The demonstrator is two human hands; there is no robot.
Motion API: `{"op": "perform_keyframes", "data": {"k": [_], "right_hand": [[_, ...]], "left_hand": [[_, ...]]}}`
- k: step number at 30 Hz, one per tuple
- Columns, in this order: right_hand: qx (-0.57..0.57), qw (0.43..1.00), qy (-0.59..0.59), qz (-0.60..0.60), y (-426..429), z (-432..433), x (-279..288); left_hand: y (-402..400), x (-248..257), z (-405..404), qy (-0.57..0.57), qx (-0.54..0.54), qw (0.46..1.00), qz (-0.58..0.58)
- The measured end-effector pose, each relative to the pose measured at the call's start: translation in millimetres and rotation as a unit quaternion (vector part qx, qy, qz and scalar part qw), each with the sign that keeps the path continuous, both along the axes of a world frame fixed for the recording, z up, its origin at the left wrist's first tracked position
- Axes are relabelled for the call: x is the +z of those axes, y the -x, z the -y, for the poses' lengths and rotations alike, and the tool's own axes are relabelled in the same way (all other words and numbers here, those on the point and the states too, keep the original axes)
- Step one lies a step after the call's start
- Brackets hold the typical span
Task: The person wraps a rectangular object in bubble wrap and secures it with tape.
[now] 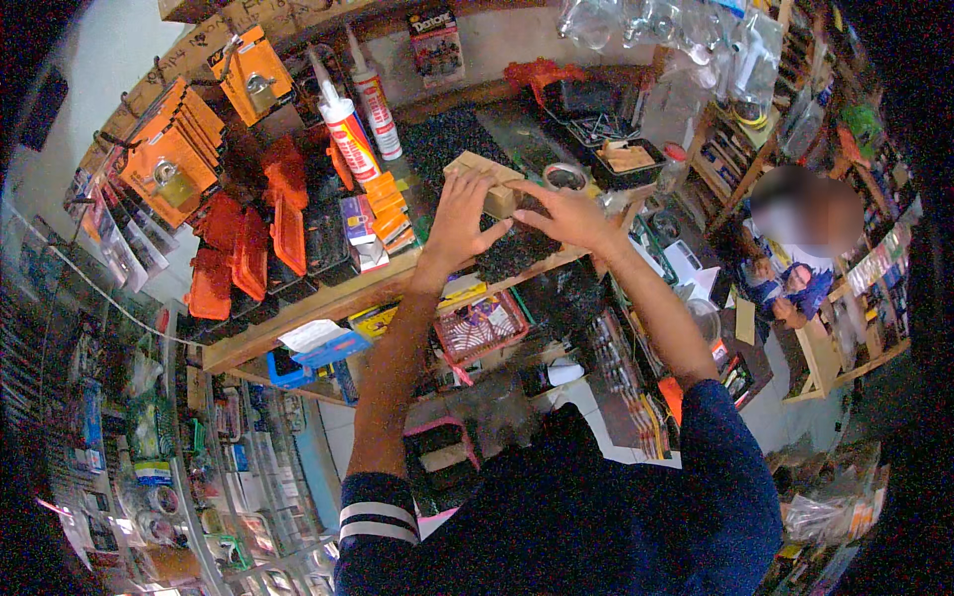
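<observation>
A small brown cardboard box [501,200] rests on the dark top of a wooden counter, between my two hands. My left hand [466,212] lies over its left side, fingers stretched across the top and thumb near the front corner. From the other side, my right hand [570,214] touches the box with its index finger at the upper right edge and its thumb close to the lower front. The fingers cover part of the top, so whether its flaps are fastened cannot be seen. Left of the box stand orange-and-white small boxes [387,212] and silicone sealant cartridges [346,138].
Orange plastic bins [250,253] and carded padlocks [175,182] are at the left. A roll of tape [564,177] and a black tray [630,160] lie to the right. Below the countertop sits a red basket [481,328]. Another person [801,276] is at the far right.
</observation>
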State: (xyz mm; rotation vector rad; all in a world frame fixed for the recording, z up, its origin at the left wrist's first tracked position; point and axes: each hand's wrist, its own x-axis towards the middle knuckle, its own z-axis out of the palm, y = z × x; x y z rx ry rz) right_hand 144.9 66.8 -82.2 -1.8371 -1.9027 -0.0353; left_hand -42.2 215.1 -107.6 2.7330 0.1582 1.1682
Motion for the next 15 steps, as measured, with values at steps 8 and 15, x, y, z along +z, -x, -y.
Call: {"op": "perform_keyframes", "data": {"k": [8,15], "right_hand": [[-0.021,1.000,0.020,0.006,8,4,11],[-0.043,0.997,0.051,0.028,0,-1,17]], "left_hand": [[1,4,1,-0.006,-0.008,1.000,-0.003],[4,10,10,-0.008,-0.014,1.000,0.021]]}}
